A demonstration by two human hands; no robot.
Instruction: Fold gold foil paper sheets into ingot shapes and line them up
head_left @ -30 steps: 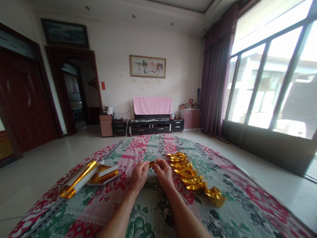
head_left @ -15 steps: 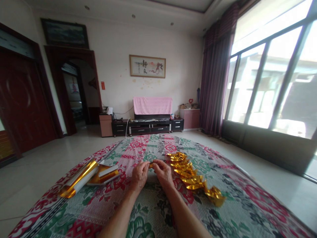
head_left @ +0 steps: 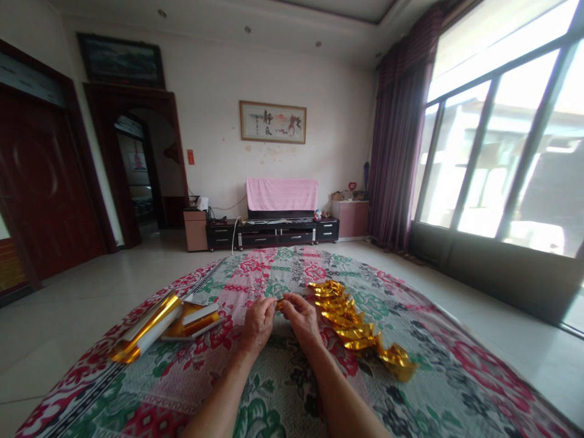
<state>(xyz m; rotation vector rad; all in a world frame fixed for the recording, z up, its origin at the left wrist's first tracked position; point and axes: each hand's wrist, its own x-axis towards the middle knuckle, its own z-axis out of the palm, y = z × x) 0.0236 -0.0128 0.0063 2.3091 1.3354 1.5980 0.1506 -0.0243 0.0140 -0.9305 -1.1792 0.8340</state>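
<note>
Fingers [head_left: 292, 300] of both hands come together at the fingertips, clamped on a small gold foil piece [head_left: 280, 304] between them. From my remote seat I see it as short, narrow and shiny, a deep gold with darker creases; most of it hides behind the fingertips, so I cannot tell its full shape. It is held just above the middle of the table. My left hand [head_left: 259, 322] grips one end, my right hand [head_left: 298, 319] the other.

Just right of the hands, a slanting row of crumpled gold foil shapes [head_left: 351, 325] overlaps like leaves, bright and pointed. To the left, well apart from the hands, lie a curled gold sheet [head_left: 152, 328] with a pale underside and, touching or just beside it, a flatter gold-and-white stack [head_left: 196, 321].

Everything rests on a tablecloth [head_left: 182, 371] of red, green and grey flowers. Beyond, I see a pink cloth [head_left: 281, 193] draped above a low black cabinet [head_left: 274, 236].
</note>
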